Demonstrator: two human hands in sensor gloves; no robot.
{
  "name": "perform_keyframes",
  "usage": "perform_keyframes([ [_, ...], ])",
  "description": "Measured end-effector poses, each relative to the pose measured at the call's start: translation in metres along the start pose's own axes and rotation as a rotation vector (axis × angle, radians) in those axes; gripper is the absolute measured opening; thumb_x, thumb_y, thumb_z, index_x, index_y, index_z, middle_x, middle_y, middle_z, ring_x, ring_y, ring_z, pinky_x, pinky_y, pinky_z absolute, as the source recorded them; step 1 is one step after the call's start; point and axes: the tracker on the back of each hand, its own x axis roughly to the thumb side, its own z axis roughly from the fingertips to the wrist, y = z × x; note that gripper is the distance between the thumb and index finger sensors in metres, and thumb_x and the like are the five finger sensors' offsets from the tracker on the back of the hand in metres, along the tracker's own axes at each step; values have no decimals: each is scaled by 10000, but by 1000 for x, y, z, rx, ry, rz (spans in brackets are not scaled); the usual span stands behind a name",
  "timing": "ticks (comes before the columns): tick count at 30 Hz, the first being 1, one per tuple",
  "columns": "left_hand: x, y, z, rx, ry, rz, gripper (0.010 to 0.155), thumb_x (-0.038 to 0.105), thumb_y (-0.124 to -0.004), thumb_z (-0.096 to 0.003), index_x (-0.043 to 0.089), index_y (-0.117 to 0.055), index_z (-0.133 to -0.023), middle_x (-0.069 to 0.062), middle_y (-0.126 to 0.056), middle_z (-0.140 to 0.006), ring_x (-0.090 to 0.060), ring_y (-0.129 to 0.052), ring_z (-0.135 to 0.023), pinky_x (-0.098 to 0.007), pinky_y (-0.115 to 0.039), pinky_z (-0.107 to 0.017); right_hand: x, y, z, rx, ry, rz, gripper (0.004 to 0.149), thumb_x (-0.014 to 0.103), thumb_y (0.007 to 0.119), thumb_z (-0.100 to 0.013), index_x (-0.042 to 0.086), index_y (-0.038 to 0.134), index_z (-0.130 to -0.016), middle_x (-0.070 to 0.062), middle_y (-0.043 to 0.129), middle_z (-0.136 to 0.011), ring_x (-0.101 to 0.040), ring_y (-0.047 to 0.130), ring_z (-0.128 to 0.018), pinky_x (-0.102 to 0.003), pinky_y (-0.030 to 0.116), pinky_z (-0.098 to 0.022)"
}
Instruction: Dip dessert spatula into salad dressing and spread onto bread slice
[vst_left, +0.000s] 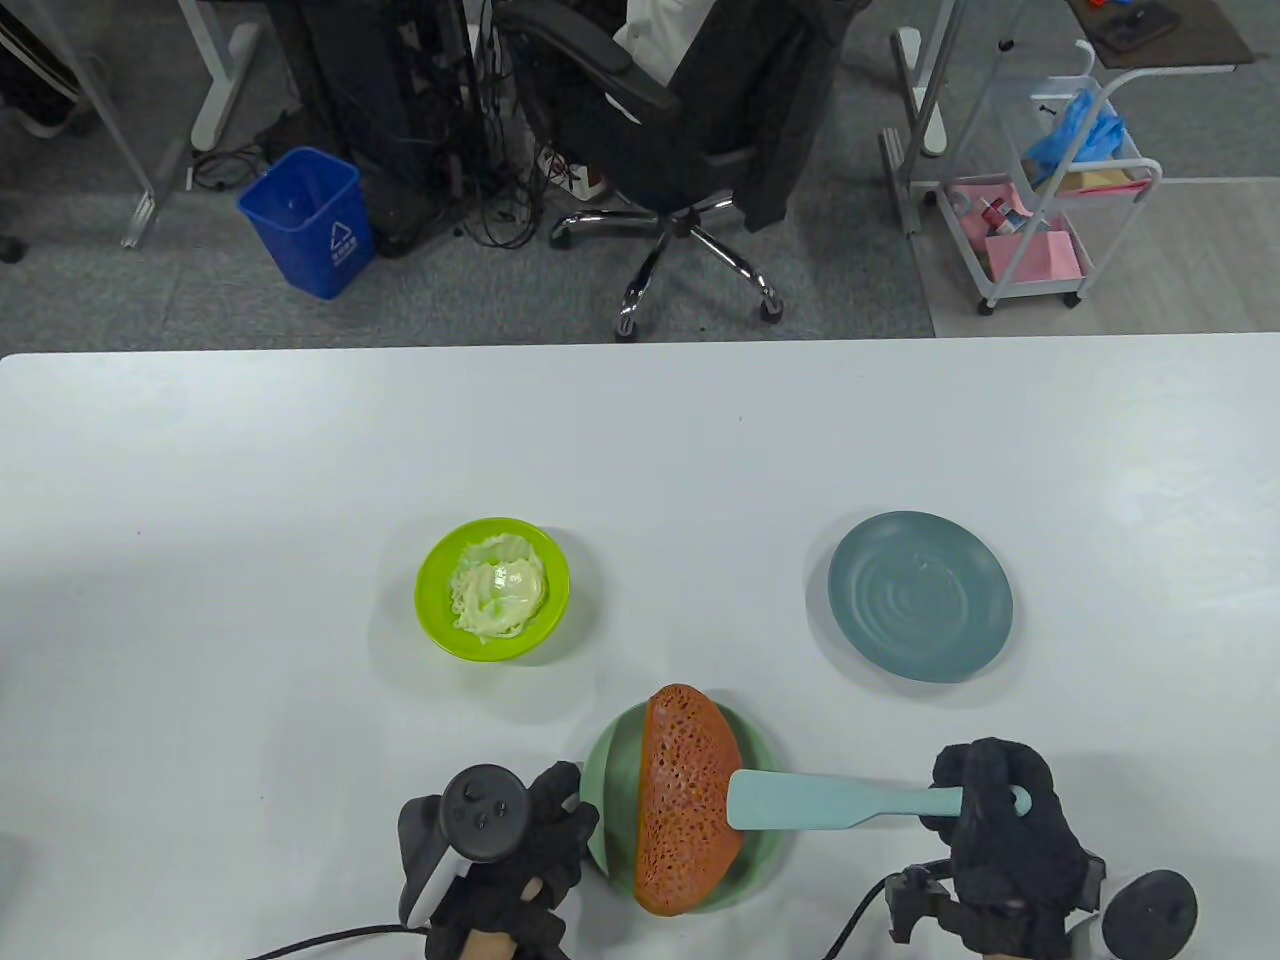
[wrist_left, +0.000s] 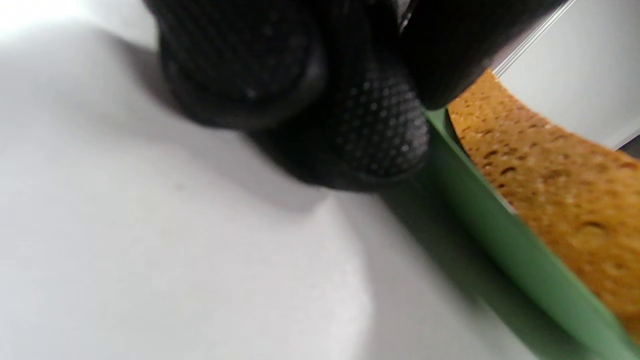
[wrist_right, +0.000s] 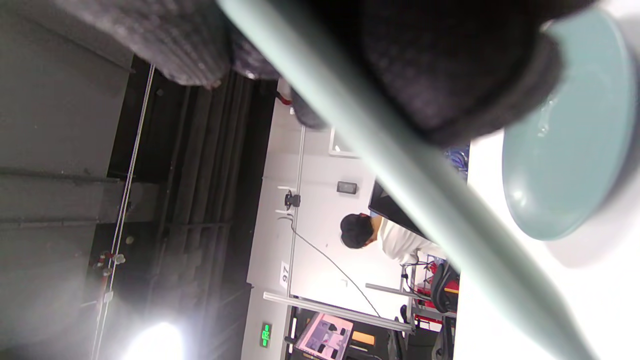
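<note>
right hand (vst_left: 1005, 815) grips spatula (vst_left: 840, 802) over bread (vst_left: 685, 795) | left hand (vst_left: 520, 850) fingers relaxed | no legible writing

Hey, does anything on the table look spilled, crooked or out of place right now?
Nothing spilled. One oddity: the bread slice is too long for its green plate and overhangs the rim at both ends. The blue plate has only a small smear.

The table view looks steeply down on the white desk (vst_left: 640, 450) from above. The left wrist view sits low and very near the green plate (wrist_left: 505, 235) at lower right. The right wrist view, turned sideways, shares the blue-grey plate (wrist_right: 570, 150) with the table view.
</note>
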Motion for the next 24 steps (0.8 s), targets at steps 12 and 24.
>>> perform_keyframes([
  [12,0,0,0,2,-1,-4,580,417,-808,-583,69,-720,-1039,53,-1023,-608,-64,-1119,-312,-248,-975,-268,-11,26,8,150,87,-191,351,460,758,-544,155,794,-715,-160,907,-613,-334,1045,-245,-388,881,-143],
  [24,0,0,0,1,-1,-3,580,416,-808,-583,68,-718,-1039,53,-1023,-608,-66,-1118,-311,-248,-975,-268,-14,48,19,198,98,-121,354,469,729,-536,166,788,-709,-146,915,-613,-347,1022,-239,-392,851,-138],
])
